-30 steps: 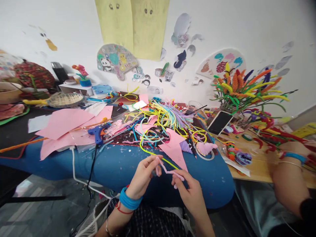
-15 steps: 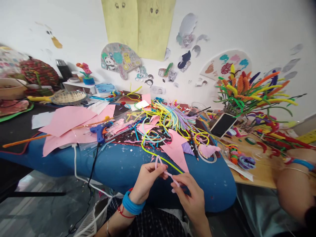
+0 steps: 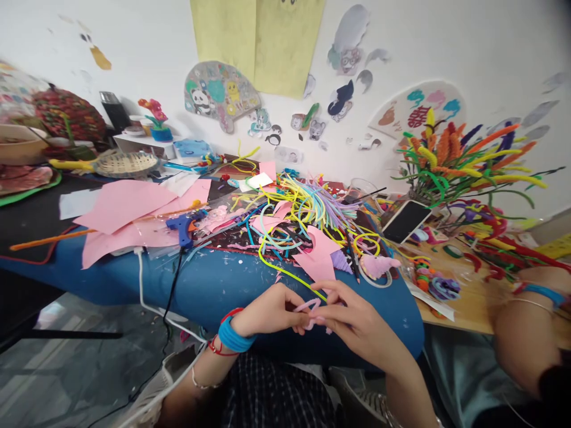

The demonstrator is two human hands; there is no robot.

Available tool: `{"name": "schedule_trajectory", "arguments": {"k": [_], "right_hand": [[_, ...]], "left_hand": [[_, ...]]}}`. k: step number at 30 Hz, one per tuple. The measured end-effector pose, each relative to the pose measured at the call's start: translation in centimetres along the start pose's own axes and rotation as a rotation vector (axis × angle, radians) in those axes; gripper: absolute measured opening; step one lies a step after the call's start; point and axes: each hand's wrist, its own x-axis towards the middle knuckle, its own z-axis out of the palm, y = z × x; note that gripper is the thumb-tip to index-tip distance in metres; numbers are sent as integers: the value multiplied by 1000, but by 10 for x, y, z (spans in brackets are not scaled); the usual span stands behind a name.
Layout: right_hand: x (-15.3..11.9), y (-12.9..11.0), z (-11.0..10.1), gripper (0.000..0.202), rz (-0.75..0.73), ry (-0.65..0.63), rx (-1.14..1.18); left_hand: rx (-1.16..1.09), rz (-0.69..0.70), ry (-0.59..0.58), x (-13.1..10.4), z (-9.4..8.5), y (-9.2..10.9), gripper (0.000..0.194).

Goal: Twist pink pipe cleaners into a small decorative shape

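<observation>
A light pink pipe cleaner (image 3: pixel 308 305), bent into a loop, is pinched between my two hands above my lap, in front of the blue table edge. My left hand (image 3: pixel 272 310), with a blue band at the wrist, holds it from the left between thumb and fingers. From the right, my right hand (image 3: pixel 350 318) grips it with thumb and forefinger; the fingertips of both hands nearly meet. Part of the pipe cleaner is hidden by the fingers. Just beyond lie a yellow-green pipe cleaner (image 3: pixel 285 272) and a cut piece of pink paper (image 3: pixel 317 252).
A blue glue gun (image 3: pixel 181 229) with a black cord lies left of a heap of pipe cleaners (image 3: pixel 321 205). Pink sheets (image 3: pixel 129 205) cover the left side. A phone (image 3: pixel 405 221) leans by a pipe-cleaner bouquet (image 3: pixel 459 157). Another person's arm (image 3: pixel 524 327) rests at right.
My hands have come closer together, and the right hand has turned over the pipe cleaner. Its upright pointed bend is now folded down into a loop. The view has shifted slightly.
</observation>
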Motion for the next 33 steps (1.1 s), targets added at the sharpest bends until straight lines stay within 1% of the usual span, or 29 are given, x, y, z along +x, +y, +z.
{"name": "schedule_trajectory", "arguments": {"k": [2,4,7,9,11,13,17,20,24,28,31,33], "right_hand": [[6,-2,-1,26,23,-39,22],[9,-3,0,25,40,-25,58],[10,-1,3,20,107,81,137],[8,1,6,18,173,159,199],[6,5,10,17,225,216,248],[4,7,15,18,263,259,276],[3,9,21,18,318,331,276],[3,12,24,17,327,368,275],[2,17,26,17,354,415,309],[0,20,30,16,391,452,343],[-2,20,33,15,403,475,371],[-3,20,34,16,413,479,402]], "left_hand": [[32,4,-29,1,-3,3,21],[11,-2,-40,1,-6,4,22],[-90,-20,-24,0,-8,1,22],[-160,-31,1,0,-6,-4,23],[-192,-34,71,-1,-1,-10,24],[-167,-21,189,-1,6,-15,26],[13,49,398,-1,19,-19,25],[141,121,505,-2,25,-17,24],[243,199,564,-3,33,-17,25],[279,210,601,-3,43,-19,28],[175,186,626,-2,49,-22,29],[-4,148,612,0,53,-25,28]]}}
